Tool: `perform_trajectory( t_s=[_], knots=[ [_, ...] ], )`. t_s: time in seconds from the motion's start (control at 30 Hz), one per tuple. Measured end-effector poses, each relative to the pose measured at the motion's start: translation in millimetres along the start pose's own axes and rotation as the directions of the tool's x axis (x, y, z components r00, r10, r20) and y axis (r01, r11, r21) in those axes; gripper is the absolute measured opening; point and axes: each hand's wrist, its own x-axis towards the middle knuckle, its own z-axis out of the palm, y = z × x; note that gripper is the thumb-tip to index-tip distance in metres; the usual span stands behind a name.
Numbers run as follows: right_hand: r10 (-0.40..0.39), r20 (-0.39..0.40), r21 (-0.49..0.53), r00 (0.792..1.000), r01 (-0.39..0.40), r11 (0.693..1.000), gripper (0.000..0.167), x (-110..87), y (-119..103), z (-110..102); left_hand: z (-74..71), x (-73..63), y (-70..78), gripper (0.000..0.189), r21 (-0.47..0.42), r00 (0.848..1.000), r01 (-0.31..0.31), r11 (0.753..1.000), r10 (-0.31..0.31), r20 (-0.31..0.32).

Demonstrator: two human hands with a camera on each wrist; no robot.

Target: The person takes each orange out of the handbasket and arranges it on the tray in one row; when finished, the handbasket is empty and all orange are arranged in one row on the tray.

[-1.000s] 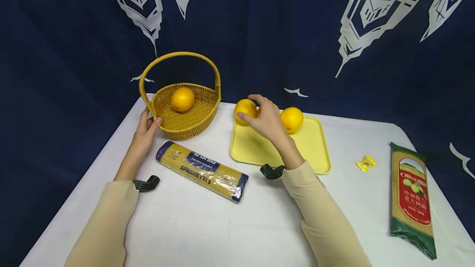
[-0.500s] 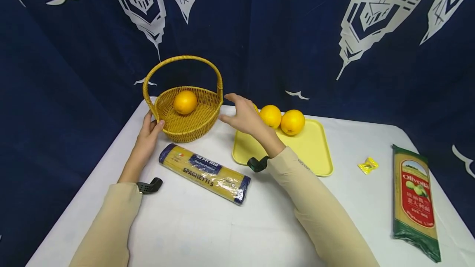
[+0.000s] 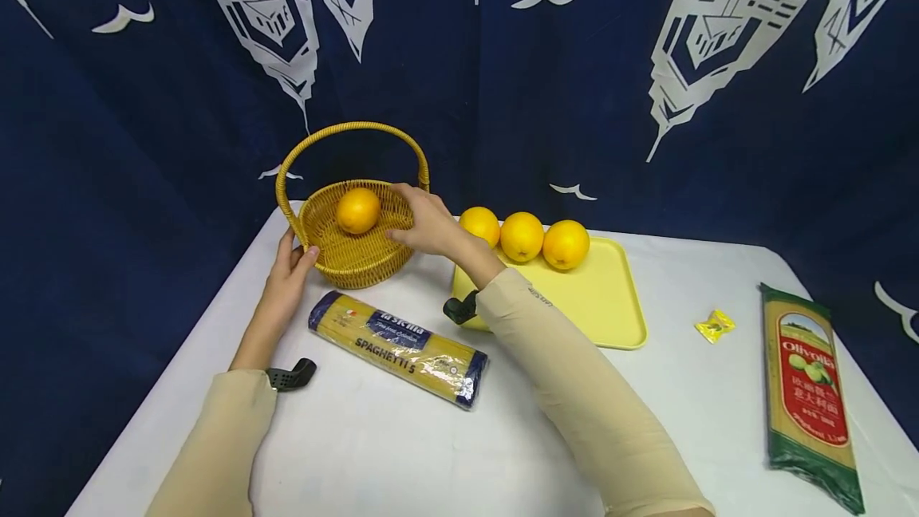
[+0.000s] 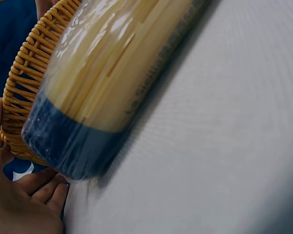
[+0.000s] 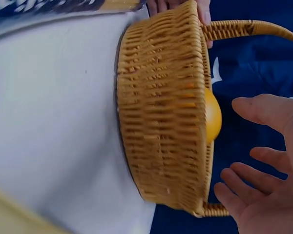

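Note:
A wicker basket (image 3: 362, 274) with a tall arched handle stands at the back left, one orange (image 3: 358, 211) inside it. My left hand (image 3: 285, 270) grips the basket's left side near the handle's foot, thumb over the rim. My right hand (image 3: 427, 226) hovers over the basket's right rim with thumb and fingers spread; nothing is in it. In the right wrist view, the orange's top shows above the rim, apart from the fingertips. Three more oranges (image 3: 522, 237) sit in a row along the back of a yellow tray (image 3: 606, 309).
A spaghetti pack (image 3: 398, 347) with blue ends lies in front of the basket. Right of the tray are a small yellow wrapped candy (image 3: 715, 325) and a green-ended pasta pack (image 3: 811, 397). A dark blue curtain (image 3: 502, 102) hangs behind the white table (image 3: 402, 453).
My right hand has moved left, from beside the leftmost orange on the tray to over the basket, holding nothing. My left hand has stayed on the basket. The head view has shifted slightly.

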Motion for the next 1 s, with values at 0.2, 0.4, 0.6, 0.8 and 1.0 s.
perform_trajectory(
  t_s=[0.2,0.4,0.6,0.8,1.0],
  knots=[
    [0.041,-0.016,0.031,0.999,-0.041,0.999,0.078,17.4,-6,17,2.3,-0.1,-3.4,0.076,-0.020,1.000,-0.002,1.000,0.002,0.001],
    [0.019,0.022,0.052,1.000,-0.020,0.998,0.077,33.3,-11,40,-6.1,-7.7,-7.0,0.076,-0.009,1.000,0.029,1.000,-0.029,-0.007],
    [0.019,0.021,0.019,1.000,-0.019,1.000,0.081,40.6,-13,54,-10.4,-9.8,-7.2,0.077,-0.022,0.999,0.034,0.999,-0.034,-0.002],
    [0.053,0.043,-0.005,0.998,-0.053,0.999,0.085,46.5,-18,59,-6.4,-6.9,-5.3,0.077,-0.033,1.000,0.023,0.999,-0.023,0.003],
    [0.088,0.055,-0.046,0.995,-0.085,0.995,0.089,48.2,-22,63,-1.6,-2.8,-2.2,0.076,-0.051,1.000,0.009,0.999,-0.008,0.011]
  ],
)
